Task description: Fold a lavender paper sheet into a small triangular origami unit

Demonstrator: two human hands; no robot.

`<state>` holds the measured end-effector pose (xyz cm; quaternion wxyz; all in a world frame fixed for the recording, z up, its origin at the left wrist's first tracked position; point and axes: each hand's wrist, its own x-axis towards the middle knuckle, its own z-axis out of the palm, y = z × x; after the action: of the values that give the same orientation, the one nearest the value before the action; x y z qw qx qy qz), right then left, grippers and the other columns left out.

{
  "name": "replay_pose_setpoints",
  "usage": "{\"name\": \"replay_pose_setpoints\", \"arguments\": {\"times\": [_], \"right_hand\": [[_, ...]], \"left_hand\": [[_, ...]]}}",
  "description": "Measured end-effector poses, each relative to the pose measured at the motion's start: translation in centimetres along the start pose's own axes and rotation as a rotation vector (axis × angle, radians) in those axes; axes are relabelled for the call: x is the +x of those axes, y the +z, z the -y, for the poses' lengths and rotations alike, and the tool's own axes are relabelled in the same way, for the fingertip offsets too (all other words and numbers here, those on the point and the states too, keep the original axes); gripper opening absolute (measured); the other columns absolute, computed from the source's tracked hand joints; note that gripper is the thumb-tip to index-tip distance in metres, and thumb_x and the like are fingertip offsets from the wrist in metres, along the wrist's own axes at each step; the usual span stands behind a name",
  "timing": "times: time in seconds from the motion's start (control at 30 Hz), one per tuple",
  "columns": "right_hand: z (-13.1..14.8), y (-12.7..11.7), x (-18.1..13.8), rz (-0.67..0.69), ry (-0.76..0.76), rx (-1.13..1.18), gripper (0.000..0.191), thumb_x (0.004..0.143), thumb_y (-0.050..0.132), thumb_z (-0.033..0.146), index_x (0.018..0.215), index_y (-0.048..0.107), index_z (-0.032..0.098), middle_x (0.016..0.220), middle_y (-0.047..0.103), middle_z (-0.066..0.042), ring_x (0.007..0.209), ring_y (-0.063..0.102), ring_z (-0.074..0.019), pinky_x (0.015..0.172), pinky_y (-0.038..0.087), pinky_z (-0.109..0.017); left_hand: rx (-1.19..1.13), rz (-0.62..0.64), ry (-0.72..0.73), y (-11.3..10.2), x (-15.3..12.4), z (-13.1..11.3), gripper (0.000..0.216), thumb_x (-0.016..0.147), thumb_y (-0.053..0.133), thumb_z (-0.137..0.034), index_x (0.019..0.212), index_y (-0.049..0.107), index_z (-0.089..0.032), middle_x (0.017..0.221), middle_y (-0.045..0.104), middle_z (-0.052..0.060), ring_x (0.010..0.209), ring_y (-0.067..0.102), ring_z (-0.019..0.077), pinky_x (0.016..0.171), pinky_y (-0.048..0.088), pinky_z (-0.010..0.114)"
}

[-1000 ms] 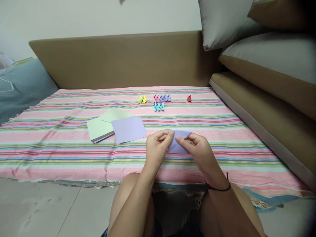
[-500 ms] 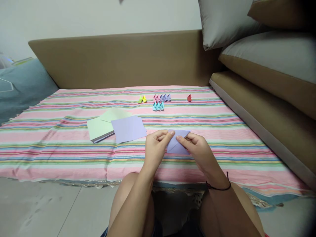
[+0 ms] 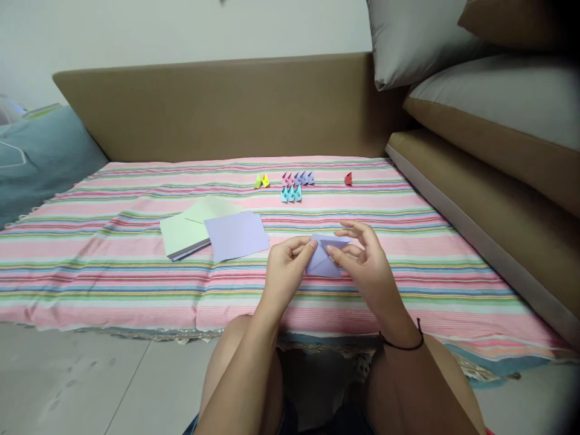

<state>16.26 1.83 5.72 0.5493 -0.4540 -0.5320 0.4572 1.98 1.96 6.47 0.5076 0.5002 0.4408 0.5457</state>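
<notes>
A partly folded lilac paper [image 3: 322, 258] sits low at the centre of the view, held just above the striped cloth [image 3: 113, 284], between the person's two hands. The left hand [image 3: 284, 275] pinches its left edge, thumb and forefinger closed on the paper. The right hand [image 3: 362, 266] presses the paper's right part with thumb and a lower finger, while its other fingers are spread and lifted clear.

At about 9 o'clock from the folded paper, near it, a flat lilac sheet [image 3: 236, 235] lies on top of a fanned stack of pale green sheets [image 3: 181, 232]. At 12 o'clock, well apart, small folded pieces stand in a cluster: a yellow-green pair [image 3: 261, 180], a row of pink and lilac ones [image 3: 298, 178], and blue ones [image 3: 290, 193] just in front of that row. A single red piece [image 3: 348, 178] stands at about 1 o'clock. Beyond the cloth runs a brown backrest [image 3: 226, 109]; grey and brown cushions [image 3: 489, 103] are stacked at 2 o'clock.
</notes>
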Motion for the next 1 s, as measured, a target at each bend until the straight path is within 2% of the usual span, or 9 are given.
{"name": "replay_pose_setpoints", "arguments": {"times": [0.07,0.13,0.3,0.43,0.63,0.87,1.0], "right_hand": [[0.19,-0.07,-0.03,-0.02,-0.096,-0.065,0.026,0.075,0.069,0.038,0.096,0.062,0.024,0.11,0.053,-0.005,0.074,0.057,-0.0131,0.059,0.05,-0.026],[0.35,-0.15,-0.07,-0.008,-0.131,-0.125,0.018,0.078,0.065,0.04,0.082,0.064,0.022,0.114,0.05,-0.006,0.08,0.058,-0.0148,0.058,0.052,-0.026],[0.43,-0.18,-0.17,-0.024,-0.115,-0.162,0.019,0.08,0.064,0.039,0.076,0.064,0.02,0.112,0.053,-0.007,0.086,0.059,-0.0179,0.06,0.054,-0.027],[0.3,-0.09,-0.16,-0.062,-0.113,-0.167,0.018,0.078,0.065,0.037,0.076,0.064,0.02,0.11,0.054,-0.008,0.092,0.059,-0.0209,0.062,0.055,-0.029],[0.03,-0.03,-0.03,-0.119,-0.191,-0.223,0.015,0.077,0.066,0.033,0.073,0.064,0.019,0.1,0.057,-0.008,0.09,0.059,-0.0209,0.058,0.052,-0.028],[-0.23,0.12,-0.14,-0.115,-0.23,-0.24,0.011,0.078,0.064,0.028,0.073,0.064,0.018,0.098,0.057,-0.008,0.085,0.059,-0.0191,0.055,0.047,-0.026],[-0.03,0.47,-0.27,-0.112,-0.232,-0.279,0.011,0.078,0.064,0.028,0.072,0.063,0.019,0.098,0.058,-0.007,0.087,0.059,-0.0198,0.059,0.047,-0.028]], "left_hand": [[0.019,0.021,0.006,0.03,0.01,-0.04,0.021,0.077,0.065,-0.033,0.08,0.072,-0.013,0.06,0.06,0.0,0.05,0.045,0.0087,0.047,0.034,0.021],[0.053,0.033,0.027,0.11,-0.01,-0.08,0.02,0.078,0.064,-0.032,0.083,0.073,-0.014,0.062,0.062,0.001,0.05,0.045,0.0091,0.047,0.034,0.021],[0.164,0.052,0.085,0.21,-0.17,-0.03,0.021,0.081,0.061,-0.03,0.09,0.075,-0.017,0.068,0.065,0.001,0.053,0.048,0.0098,0.051,0.038,0.022],[0.213,0.069,0.101,0.22,-0.19,0.0,0.022,0.082,0.059,-0.031,0.091,0.075,-0.018,0.065,0.064,0.001,0.058,0.053,0.0118,0.055,0.041,0.022],[0.155,0.101,0.097,0.51,-0.17,0.15,0.025,0.081,0.061,-0.034,0.091,0.073,-0.015,0.078,0.069,0.005,0.066,0.058,0.0135,0.059,0.043,0.023],[0.062,0.045,0.025,0.85,-0.37,-0.04,0.026,0.073,0.068,-0.04,0.075,0.068,-0.014,0.064,0.063,0.001,0.053,0.051,0.0091,0.047,0.037,0.02],[0.06,0.007,0.013,0.89,-0.44,-0.33,0.026,0.074,0.067,-0.038,0.066,0.065,-0.013,0.055,0.055,-0.001,0.046,0.042,0.0066,0.043,0.031,0.019]]}}
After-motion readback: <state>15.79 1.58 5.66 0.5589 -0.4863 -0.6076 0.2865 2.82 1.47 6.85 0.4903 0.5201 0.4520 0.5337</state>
